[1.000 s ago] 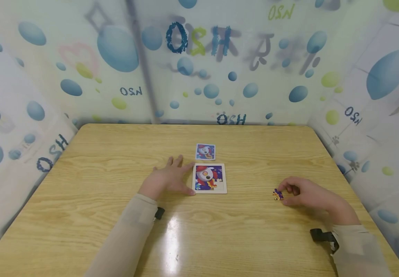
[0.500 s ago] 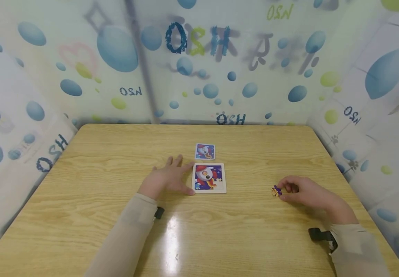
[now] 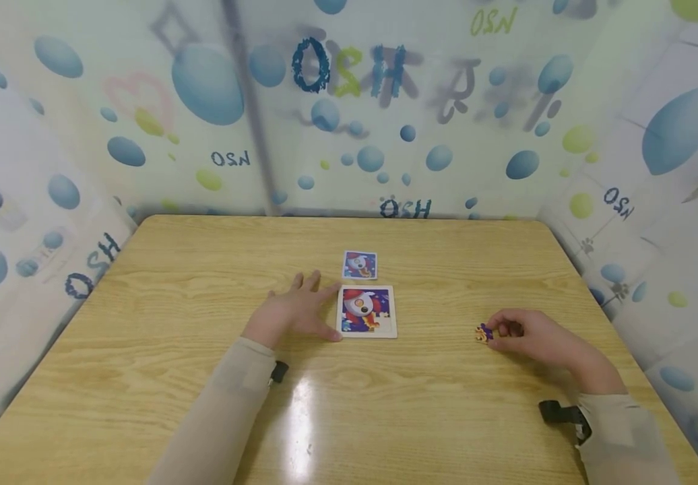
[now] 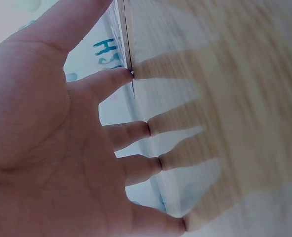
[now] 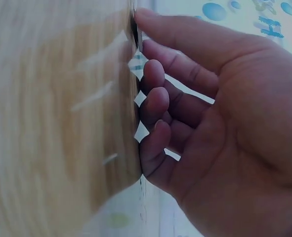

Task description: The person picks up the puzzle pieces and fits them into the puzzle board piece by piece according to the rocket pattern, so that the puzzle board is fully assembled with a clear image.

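Observation:
A square jigsaw board [image 3: 394, 313] with a rocket picture lies mid-table, a pale gap showing at its lower right. My left hand [image 3: 291, 311] rests beside it with fingers spread, thumb and index fingertips right at its left edge. In the left wrist view, the fingertips [image 4: 173, 224] meet the table top. Farther right, my right hand [image 3: 533, 340] pinches a small purple and yellow jigsaw piece [image 3: 482, 333] between thumb and index finger, low over the table. Its other fingers [image 5: 155, 101] curl down to the wood in the right wrist view; there the piece shows only edge-on.
Behind the board lies a smaller picture card [image 3: 359, 265] with the same rocket. The wooden table [image 3: 203, 263] is closed in by patterned curtain walls [image 3: 409, 162] at the back and both sides. A dark strap [image 3: 561, 412] sits at my right wrist.
The jigsaw piece has shifted slightly away from me and to the left, turning a little between my right fingers. My left hand and the board have stayed in place.

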Demonstrator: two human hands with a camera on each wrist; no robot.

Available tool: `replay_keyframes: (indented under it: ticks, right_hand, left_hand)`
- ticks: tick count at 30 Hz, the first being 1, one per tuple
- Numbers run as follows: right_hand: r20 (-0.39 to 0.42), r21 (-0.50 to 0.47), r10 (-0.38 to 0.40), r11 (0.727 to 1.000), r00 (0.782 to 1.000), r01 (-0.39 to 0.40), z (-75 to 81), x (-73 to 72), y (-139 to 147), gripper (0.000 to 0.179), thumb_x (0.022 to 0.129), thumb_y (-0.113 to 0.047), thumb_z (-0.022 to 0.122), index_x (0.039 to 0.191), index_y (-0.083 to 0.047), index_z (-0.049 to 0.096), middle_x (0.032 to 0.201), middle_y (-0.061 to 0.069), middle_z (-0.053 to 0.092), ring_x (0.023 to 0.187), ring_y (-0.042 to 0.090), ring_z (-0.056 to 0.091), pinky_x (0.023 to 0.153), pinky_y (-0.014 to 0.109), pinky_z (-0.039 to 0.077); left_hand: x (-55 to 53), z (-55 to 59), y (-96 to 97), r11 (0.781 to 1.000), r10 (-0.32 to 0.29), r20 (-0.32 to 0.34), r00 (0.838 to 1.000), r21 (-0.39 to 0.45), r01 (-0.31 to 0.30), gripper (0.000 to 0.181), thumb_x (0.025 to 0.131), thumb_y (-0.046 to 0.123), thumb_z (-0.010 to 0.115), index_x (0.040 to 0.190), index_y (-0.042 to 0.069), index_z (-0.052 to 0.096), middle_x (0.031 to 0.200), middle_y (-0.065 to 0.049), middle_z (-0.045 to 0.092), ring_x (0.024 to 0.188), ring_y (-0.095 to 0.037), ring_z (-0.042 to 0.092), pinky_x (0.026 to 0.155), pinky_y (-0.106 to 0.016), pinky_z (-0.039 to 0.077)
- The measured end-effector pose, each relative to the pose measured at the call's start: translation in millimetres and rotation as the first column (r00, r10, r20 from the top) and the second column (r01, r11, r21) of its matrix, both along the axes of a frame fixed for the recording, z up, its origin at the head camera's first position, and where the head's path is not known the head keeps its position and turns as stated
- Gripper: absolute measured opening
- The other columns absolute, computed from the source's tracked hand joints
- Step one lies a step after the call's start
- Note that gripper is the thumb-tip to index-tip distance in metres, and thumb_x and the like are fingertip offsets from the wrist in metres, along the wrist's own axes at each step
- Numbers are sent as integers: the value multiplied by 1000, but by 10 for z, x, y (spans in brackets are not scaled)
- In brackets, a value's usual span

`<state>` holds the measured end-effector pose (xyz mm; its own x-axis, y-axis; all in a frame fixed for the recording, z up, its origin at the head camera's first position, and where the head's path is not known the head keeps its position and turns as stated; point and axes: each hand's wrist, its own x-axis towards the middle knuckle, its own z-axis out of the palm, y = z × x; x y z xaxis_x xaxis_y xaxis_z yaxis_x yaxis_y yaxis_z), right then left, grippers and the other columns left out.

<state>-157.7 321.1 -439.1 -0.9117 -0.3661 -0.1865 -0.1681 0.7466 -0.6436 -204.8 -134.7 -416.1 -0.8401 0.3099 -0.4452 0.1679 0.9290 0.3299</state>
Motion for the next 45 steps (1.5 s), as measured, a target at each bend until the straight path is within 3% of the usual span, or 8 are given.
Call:
replay_keyframes:
  ticks: [10, 16, 22, 34, 45]
  right_hand:
    - [-32, 20, 56, 998, 998, -55, 156, -85, -138, 23, 97, -26, 85, 111, -11, 76, 99, -3, 73, 88, 6, 63, 73, 24, 55]
    - [-79, 33, 101, 995, 992, -99, 334, -225, -401, 22, 100, -24, 82, 116, -11, 76, 100, -2, 71, 90, 12, 61, 71, 26, 54]
    - [-74, 64, 135, 989, 988, -131, 396, -371, -783, 23, 100, -28, 82, 115, -12, 76, 100, 0, 72, 91, 16, 62, 74, 31, 54]
    - [-11, 30, 199, 980, 980, -199, 293, -477, -1453, 20, 98, -28, 85, 111, -16, 76, 103, -1, 72, 93, 18, 63, 77, 32, 56]
    - [67, 73, 201, 976, 977, -206, 191, -457, -1686, 16, 101, -23, 82, 111, -14, 75, 100, 1, 69, 90, 18, 61, 81, 33, 55]
  left_hand:
    - [8, 0, -6, 1000, -5, -8, 1000, 12, 5, 108, 90, 64, 83, 176, 37, 25, 187, -14, 1, 171, -49, -4, 123, -91, 5]
    - [12, 0, -16, 1000, -2, -9, 1000, 11, 2, 109, 90, 65, 83, 176, 37, 24, 187, -14, -1, 171, -48, -5, 123, -91, 3]
    - [2, -17, -20, 1000, -1, -4, 1000, 9, 1, 110, 89, 65, 84, 176, 37, 23, 187, -13, -2, 171, -47, -6, 123, -91, 2]
    - [21, 2, -9, 1000, 3, -6, 1000, 9, -3, 109, 89, 64, 85, 176, 38, 24, 187, -12, -2, 171, -46, -7, 124, -90, 2]
    - [24, 14, -15, 1000, 5, -10, 1000, 16, -5, 109, 89, 63, 85, 176, 37, 24, 187, -13, -1, 171, -47, -6, 124, -90, 2]
